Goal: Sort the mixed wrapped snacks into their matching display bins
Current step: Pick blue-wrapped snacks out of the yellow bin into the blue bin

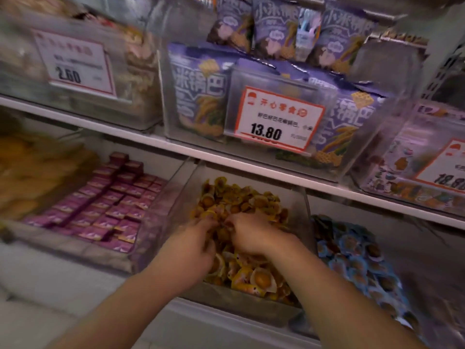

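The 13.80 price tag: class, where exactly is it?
In the head view the 13.80 price tag hangs right of centre on the upper shelf's clear bin of purple snack bags, above the yellow wrapped snacks.

yellow-wrapped snacks (254,273) heaped in the clear middle bin (241,302) on the lower shelf; blue-wrapped snacks (357,260) fill the bin to its right, purple boxed ones (110,207) in rows to its left.

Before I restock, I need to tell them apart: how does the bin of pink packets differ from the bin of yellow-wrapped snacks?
The pink packets are flat rectangles in tidy rows; the yellow-wrapped snacks are round and heaped loosely. The left hand and right hand dig in the yellow ones only. Both fill clear lower-shelf bins.
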